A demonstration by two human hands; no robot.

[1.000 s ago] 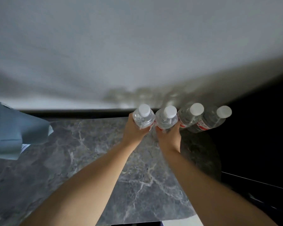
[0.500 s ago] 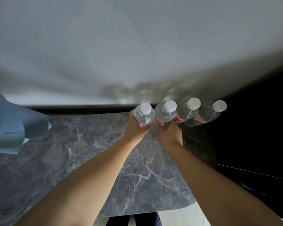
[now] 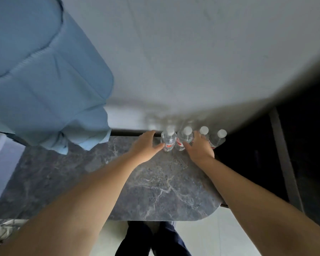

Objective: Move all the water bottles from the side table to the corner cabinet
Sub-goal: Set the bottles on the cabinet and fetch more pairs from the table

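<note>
Several clear water bottles with white caps and red labels stand in a row at the back edge of a grey marble top, against the wall. My left hand is just left of the leftmost bottle, fingers spread, thumb tip touching its lower part. My right hand rests with fingers apart beside the second bottle, covering the lower part of the third bottle. The fourth bottle stands free at the right end.
A light blue cloth hangs over the left back part of the top. A pale wall rises behind the bottles. Dark furniture stands to the right. My legs and pale floor show below the rounded front edge.
Both hands gripped the two left bottles before; now they have let go, fingers spread, the left hand shifted left. The view has pulled back and the blue cloth fills more of the left.
</note>
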